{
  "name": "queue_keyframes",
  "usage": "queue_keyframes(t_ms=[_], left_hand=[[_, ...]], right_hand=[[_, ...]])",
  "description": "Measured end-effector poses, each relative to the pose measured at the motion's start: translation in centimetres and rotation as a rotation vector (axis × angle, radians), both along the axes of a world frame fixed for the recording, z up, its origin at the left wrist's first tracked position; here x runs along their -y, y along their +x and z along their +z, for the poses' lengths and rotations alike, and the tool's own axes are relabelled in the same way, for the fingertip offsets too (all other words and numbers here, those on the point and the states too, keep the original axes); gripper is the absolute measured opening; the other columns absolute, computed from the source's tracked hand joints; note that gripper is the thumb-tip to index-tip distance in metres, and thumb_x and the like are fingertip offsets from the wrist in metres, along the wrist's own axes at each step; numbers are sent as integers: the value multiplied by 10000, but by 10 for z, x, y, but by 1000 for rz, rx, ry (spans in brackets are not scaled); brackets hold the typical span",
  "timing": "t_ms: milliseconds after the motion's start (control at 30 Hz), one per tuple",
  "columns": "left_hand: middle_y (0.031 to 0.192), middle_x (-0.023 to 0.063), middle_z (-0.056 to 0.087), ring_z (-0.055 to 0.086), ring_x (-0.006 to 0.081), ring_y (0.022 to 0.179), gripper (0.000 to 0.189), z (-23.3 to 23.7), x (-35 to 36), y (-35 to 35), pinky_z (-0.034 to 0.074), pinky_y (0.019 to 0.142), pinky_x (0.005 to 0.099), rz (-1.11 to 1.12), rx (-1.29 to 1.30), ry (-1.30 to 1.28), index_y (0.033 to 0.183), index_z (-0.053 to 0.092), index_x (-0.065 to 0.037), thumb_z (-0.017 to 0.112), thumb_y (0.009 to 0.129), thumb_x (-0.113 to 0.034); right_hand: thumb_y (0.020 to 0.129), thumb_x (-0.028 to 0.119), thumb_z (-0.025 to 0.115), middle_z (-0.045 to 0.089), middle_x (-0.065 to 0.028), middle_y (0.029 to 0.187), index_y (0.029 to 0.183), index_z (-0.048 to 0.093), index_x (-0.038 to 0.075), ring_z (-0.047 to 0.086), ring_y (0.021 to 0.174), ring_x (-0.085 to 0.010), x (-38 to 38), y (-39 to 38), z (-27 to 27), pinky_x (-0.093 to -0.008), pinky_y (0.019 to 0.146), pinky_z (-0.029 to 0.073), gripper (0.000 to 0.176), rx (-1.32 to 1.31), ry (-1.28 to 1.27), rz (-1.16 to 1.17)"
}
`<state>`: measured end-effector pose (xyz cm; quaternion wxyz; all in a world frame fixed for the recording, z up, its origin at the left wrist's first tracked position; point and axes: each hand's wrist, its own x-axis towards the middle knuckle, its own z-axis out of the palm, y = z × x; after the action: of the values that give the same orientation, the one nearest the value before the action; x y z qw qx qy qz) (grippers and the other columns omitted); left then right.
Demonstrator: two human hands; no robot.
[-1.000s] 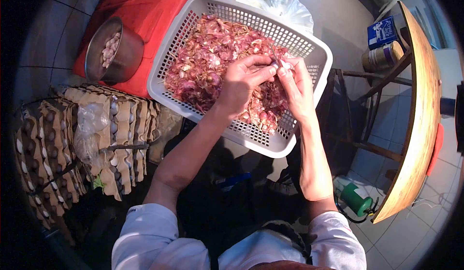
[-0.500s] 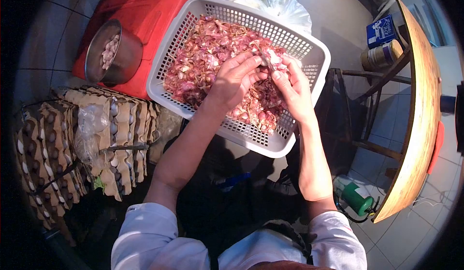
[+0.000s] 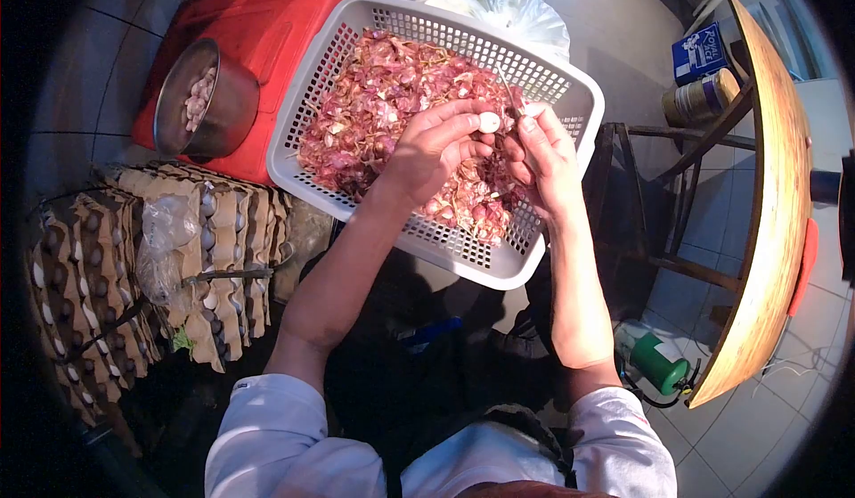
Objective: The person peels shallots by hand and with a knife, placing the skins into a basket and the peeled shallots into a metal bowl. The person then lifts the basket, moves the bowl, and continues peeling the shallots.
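A grey perforated basket holds a heap of reddish shallots and loose skins. Over the heap, my left hand pinches a small pale peeled bulb between thumb and fingertips. Just to its right, my right hand is closed around a small thin tool, perhaps a knife, that points up and away from me. The tool's handle is mostly hidden by the fingers. A metal pot with pale peeled pieces in it stands tilted in view at the left.
The pot rests on a red box. Stacked egg trays stand at the lower left. A clear plastic bag lies behind the basket. On the right are a wooden tabletop on edge, a green cylinder and a blue box.
The hands have moved slightly apart. The thin tool now points upward, away from the bulb, and the pale bulb shows plainly at my left fingertips.
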<state>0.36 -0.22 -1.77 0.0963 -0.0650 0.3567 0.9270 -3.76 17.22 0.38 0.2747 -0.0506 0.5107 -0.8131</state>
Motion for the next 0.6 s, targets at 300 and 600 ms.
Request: queue_keyframes(t_ms=[300,600], left_hand=[[1122,125,623,603,194,992,268,-8,2,-4,506,859,339,-10,-33,46,1216,539,9,480,971,-82],[1011,63,644,611,114,857,311,13,12,2,522,732,276,104,18,-469,1213,572,-18,613,921,-115]], right_hand=[[1007,209,504,476,37,690,1081,528,77,366,497,-21,4,-3,7,-164,440,296,153,8,86,-213],[986,215,540,529,41,706,1376,456,36,415,540,-22,5,-4,-6,-178,478,327,437,-214,355,-443]])
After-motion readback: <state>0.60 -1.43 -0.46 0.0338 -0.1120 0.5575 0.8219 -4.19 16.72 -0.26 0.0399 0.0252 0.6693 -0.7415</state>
